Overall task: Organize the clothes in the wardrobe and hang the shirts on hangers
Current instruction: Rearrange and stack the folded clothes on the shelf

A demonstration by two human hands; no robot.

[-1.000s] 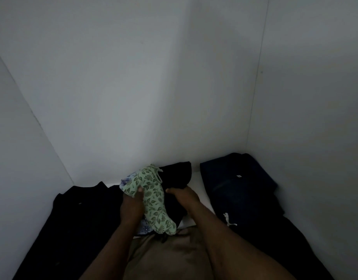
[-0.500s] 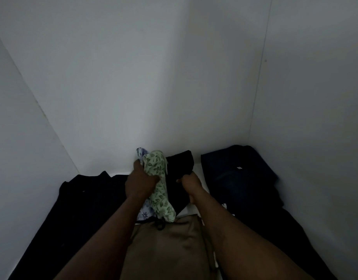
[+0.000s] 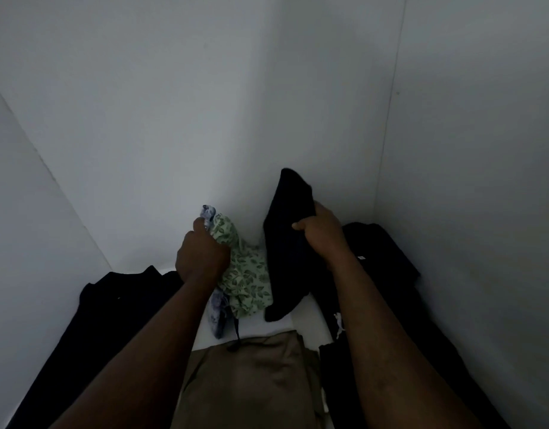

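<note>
Inside a white wardrobe (image 3: 143, 119), dark clothes (image 3: 112, 305) lie along the left wall, a dark pile (image 3: 390, 274) fills the right corner, and a tan garment (image 3: 251, 382) sits between them in front. The right hand (image 3: 321, 233) grips a black garment (image 3: 285, 243), raised upright; the left hand (image 3: 202, 258) clutches a green leaf-print cloth (image 3: 245, 274) beside it.

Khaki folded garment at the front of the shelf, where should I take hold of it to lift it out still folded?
Probably its right edge: the khaki garment lies flat with stacked layers showing there, and a strip of bare shelf beside it leaves room. Once the right hand is free, slide its fingers under from the right, thumb on top.
</note>
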